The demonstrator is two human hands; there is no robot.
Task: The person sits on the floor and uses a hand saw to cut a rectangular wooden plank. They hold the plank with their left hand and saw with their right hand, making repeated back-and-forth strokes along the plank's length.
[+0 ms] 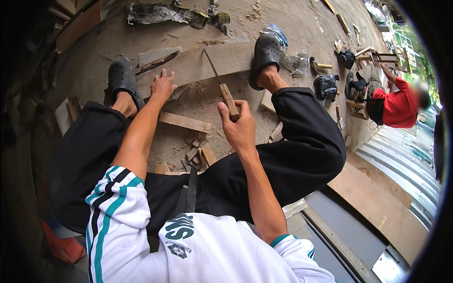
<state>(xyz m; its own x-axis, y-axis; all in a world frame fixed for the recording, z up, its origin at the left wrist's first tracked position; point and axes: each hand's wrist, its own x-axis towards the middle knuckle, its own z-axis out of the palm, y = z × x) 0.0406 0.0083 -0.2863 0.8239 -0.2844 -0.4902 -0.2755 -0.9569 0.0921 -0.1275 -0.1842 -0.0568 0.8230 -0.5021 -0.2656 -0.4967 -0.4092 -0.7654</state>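
My right hand [239, 125] is closed around the wooden handle of a narrow hand saw [227, 96]. The saw's thin blade points away from me, its tip over a long wooden board [191, 68]; whether its teeth touch the wood I cannot tell. My left hand [162, 87] is at the board's near edge, left of the saw, with its fingers spread and nothing in them. Both my feet, in dark clogs [124, 80], are at the board, one toward each end.
Between my legs lie a short wooden strip [185, 122] and several offcuts. Black plastic bags [326, 87] and a hammer-like tool [321, 66] lie on the right. Farther right sits a person in a red shirt [401, 104] among wooden frames. Crumpled sheeting [165, 15] lies beyond the board.
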